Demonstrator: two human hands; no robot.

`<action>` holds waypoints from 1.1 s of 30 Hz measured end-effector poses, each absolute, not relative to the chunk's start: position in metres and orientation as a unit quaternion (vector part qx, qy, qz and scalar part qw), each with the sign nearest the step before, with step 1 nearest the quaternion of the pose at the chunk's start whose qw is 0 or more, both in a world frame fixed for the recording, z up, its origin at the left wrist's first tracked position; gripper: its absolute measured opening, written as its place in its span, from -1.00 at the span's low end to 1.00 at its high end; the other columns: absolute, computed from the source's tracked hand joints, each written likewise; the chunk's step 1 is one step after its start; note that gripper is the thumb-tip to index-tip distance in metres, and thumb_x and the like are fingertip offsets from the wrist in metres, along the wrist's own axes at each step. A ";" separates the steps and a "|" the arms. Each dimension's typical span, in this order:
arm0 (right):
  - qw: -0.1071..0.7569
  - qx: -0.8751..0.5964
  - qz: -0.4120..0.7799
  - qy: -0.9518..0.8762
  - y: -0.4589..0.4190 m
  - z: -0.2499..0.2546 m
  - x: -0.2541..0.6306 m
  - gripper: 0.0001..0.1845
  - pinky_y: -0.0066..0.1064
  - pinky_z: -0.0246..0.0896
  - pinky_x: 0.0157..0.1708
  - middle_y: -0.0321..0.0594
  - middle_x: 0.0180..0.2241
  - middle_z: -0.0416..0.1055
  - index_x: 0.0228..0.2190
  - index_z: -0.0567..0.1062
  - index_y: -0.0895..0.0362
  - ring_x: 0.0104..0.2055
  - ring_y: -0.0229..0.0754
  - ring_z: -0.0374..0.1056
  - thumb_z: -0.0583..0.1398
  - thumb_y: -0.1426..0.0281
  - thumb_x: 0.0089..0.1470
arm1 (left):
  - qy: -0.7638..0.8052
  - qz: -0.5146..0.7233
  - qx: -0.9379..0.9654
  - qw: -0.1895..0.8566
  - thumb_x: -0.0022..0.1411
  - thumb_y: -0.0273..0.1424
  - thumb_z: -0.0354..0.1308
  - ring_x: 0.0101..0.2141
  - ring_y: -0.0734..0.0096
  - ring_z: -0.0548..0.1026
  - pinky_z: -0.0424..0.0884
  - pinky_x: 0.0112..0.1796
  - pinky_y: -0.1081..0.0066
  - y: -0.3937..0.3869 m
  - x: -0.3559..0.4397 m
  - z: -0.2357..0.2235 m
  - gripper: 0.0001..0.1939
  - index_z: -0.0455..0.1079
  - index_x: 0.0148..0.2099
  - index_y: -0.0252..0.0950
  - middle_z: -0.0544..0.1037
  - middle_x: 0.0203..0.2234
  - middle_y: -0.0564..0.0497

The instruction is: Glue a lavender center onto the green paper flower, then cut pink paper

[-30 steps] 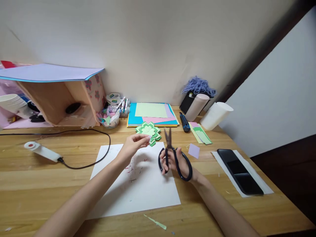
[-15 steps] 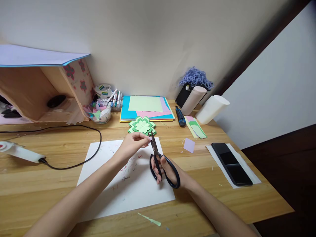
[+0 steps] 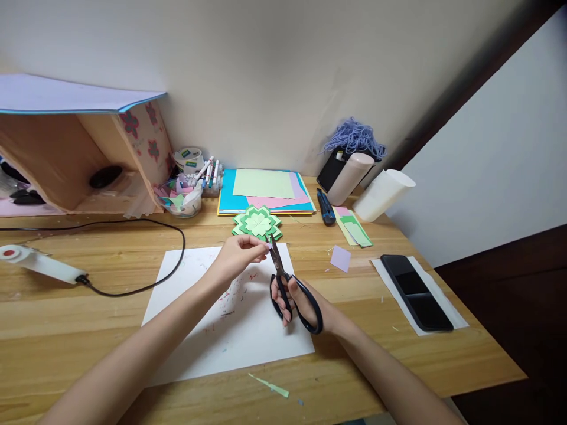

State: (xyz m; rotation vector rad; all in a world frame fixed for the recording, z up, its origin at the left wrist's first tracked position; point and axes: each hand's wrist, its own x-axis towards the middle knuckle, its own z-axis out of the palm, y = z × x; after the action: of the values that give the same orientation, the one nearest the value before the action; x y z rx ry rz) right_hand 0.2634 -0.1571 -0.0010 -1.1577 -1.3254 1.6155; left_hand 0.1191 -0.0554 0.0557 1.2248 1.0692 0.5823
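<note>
My right hand (image 3: 295,298) is closed round the black handles of a pair of scissors (image 3: 278,260), whose blades point away from me and stand slightly apart. Between the pinched fingertips of my left hand (image 3: 243,254) is a small piece of purple paper (image 3: 269,245), mostly hidden, right at the blades. Both hands are above a white sheet (image 3: 186,348) marked with red and dark specks. Just behind the blade tips lies a layered green paper flower (image 3: 257,222). A purple paper square (image 3: 341,258) rests on the table to the right.
Coloured sheets (image 3: 266,184), a bowl of paper scraps (image 3: 183,200) and a blue cutter (image 3: 326,208) stand along the back. A phone (image 3: 416,292) lies at right. On the left are a corded white tool (image 3: 42,264) and a decorated box (image 3: 150,147).
The view has shifted slightly. The scissor blades are a little closer together at the purple paper; both hands keep nearly the same place.
</note>
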 end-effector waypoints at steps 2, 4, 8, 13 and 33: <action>0.365 -0.453 0.626 -0.520 -0.157 -0.001 0.264 -0.30 -0.50 0.24 -0.60 -0.39 -0.59 0.11 -0.33 0.31 0.19 -0.64 -0.41 0.14 -0.17 -0.18 -0.04 | 0.474 0.257 0.538 0.648 -0.09 -0.35 0.23 -0.51 0.57 0.37 0.31 -0.40 0.54 -0.056 0.119 0.055 -0.79 0.39 -0.44 -0.42 0.42 -0.61 0.04; 0.363 -0.455 0.627 -0.518 -0.157 -0.002 0.264 -0.30 -0.51 0.23 -0.61 -0.39 -0.59 0.10 -0.32 0.31 0.19 -0.65 -0.41 0.13 -0.16 -0.18 -0.05 | 0.473 0.262 0.540 0.645 -0.09 -0.33 0.23 -0.50 0.56 0.37 0.31 -0.39 0.52 -0.055 0.118 0.054 -0.78 0.39 -0.44 -0.42 0.42 -0.60 0.03; 0.363 -0.454 0.629 -0.516 -0.157 -0.001 0.263 -0.30 -0.50 0.25 -0.62 -0.40 -0.60 0.08 -0.33 0.31 0.19 -0.66 -0.42 0.10 -0.13 -0.19 -0.07 | 0.471 0.269 0.544 0.640 -0.09 -0.31 0.23 -0.49 0.54 0.38 0.32 -0.38 0.51 -0.054 0.117 0.051 -0.76 0.39 -0.44 -0.41 0.44 -0.57 0.01; 0.363 -0.459 0.617 -0.527 -0.157 0.000 0.264 -0.31 -0.54 0.19 -0.67 -0.41 -0.63 0.07 -0.38 0.30 0.18 -0.67 -0.41 0.10 -0.13 -0.20 -0.08 | 0.475 0.262 0.551 0.634 -0.09 -0.31 0.22 -0.51 0.55 0.37 0.31 -0.40 0.52 -0.054 0.116 0.051 -0.77 0.41 -0.44 -0.42 0.43 -0.61 0.03; 0.363 -0.511 0.588 -0.511 -0.161 -0.002 0.254 -0.40 -0.57 0.12 -0.74 -0.44 -0.63 0.05 -0.47 0.18 0.14 -0.71 -0.44 0.04 -0.07 -0.19 -0.09 | 0.468 0.251 0.552 0.643 -0.15 -0.33 0.23 -0.54 0.54 0.36 0.31 -0.43 0.49 -0.051 0.114 0.047 -0.80 0.43 -0.49 -0.39 0.43 -0.61 0.02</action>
State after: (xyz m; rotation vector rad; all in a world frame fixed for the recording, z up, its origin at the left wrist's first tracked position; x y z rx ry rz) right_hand 0.2544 -0.1606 -0.0023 -1.3142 -1.3162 1.5145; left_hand 0.1140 -0.0509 0.0466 1.2584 1.0657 0.5722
